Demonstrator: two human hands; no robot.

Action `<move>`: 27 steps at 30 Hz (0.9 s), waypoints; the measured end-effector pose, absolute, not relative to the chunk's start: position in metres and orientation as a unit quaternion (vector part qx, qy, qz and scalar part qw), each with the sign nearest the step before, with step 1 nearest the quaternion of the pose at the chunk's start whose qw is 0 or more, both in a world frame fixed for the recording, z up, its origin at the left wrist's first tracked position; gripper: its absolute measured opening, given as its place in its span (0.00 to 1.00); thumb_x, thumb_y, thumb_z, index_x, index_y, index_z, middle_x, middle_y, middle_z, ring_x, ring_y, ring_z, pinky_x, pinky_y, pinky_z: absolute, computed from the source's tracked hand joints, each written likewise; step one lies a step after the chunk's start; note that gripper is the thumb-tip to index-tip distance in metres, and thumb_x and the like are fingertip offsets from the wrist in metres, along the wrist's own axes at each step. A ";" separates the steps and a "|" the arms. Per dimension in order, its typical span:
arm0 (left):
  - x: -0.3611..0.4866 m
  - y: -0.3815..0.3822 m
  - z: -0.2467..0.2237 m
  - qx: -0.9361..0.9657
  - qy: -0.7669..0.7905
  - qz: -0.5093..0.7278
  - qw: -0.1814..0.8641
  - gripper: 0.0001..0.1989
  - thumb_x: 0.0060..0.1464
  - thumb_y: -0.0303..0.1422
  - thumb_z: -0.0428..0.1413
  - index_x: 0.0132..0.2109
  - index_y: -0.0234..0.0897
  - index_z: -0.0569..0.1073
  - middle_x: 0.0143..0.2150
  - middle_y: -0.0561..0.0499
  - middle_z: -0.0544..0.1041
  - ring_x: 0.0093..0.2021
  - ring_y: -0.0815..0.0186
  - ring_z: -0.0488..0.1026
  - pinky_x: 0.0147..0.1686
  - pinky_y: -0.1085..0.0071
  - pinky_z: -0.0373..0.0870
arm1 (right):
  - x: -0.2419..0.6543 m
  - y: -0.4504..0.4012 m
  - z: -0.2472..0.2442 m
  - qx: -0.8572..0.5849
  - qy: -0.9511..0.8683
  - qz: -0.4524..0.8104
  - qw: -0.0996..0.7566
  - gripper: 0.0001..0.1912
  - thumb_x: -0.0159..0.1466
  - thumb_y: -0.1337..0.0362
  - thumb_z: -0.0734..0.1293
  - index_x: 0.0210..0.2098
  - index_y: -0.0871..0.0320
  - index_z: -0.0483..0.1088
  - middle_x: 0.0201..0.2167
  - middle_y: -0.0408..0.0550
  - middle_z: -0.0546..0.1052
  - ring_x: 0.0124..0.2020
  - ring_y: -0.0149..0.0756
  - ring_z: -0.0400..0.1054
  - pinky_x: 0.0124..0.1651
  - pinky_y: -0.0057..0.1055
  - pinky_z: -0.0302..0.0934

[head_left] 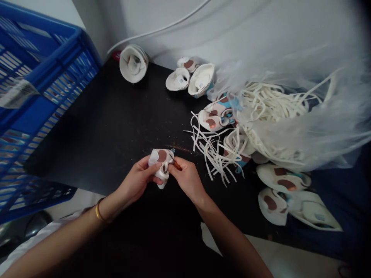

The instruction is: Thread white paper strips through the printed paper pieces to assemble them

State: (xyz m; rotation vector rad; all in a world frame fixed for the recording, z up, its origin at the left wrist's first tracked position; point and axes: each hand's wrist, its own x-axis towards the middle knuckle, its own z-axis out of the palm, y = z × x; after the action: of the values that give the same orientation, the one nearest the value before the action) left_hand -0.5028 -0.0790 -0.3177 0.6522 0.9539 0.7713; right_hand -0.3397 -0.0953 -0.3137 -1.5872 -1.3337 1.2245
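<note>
Near the front of the black table, a small white shoe upper (162,156) with a brown patch is held between both hands. My left hand (139,178) pinches it from the left, thumb on top and fingers underneath. On its right side my right hand (185,173) is closed around a thin tool with an orange-brown handle (177,165), its tip against the upper. The tool's kind is too small to make out. Right of the hands lies a loose heap of white laces (213,154). Beside the laces rests another white, brown and blue shoe upper (213,117).
A clear plastic bag (315,135) of white laces (269,102) spreads over the right side. More shoe uppers (282,177) lie below it. Nested uppers (133,63) and several others (201,79) stand by the wall. A blue plastic crate (52,73) borders the left.
</note>
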 end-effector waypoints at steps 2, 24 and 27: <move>-0.503 -0.083 -0.314 0.326 0.441 0.363 0.754 0.13 0.54 0.36 0.64 0.46 0.37 0.78 0.35 0.51 0.78 0.29 0.69 0.73 0.25 0.75 0.75 | -0.341 -0.093 -0.314 -0.641 -0.542 0.419 0.345 0.12 0.58 0.64 0.64 0.21 0.56 0.58 0.18 0.36 0.58 0.21 0.26 0.52 0.25 0.24 0.47; -0.513 -0.065 -0.307 0.229 0.451 0.335 0.795 0.11 0.50 0.32 0.66 0.40 0.30 0.80 0.33 0.48 0.79 0.28 0.70 0.73 0.23 0.78 0.74 | -0.320 -0.093 -0.298 -0.676 -0.560 0.335 0.342 0.10 0.63 0.60 0.65 0.38 0.58 0.76 0.21 0.39 0.69 0.21 0.28 0.60 0.27 0.25 0.54; -0.516 -0.061 -0.308 0.232 0.448 0.318 0.803 0.11 0.50 0.31 0.67 0.40 0.29 0.80 0.35 0.47 0.79 0.29 0.69 0.74 0.24 0.79 0.75 | -0.318 -0.097 -0.290 -0.660 -0.554 0.357 0.360 0.12 0.65 0.58 0.65 0.41 0.59 0.77 0.22 0.41 0.72 0.22 0.28 0.62 0.27 0.24 0.56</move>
State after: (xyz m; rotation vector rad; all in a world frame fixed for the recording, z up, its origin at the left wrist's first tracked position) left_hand -0.5162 -0.0612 -0.3083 0.4982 0.9595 0.6818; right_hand -0.3181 -0.0974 -0.2896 -1.7017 -1.4292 0.9193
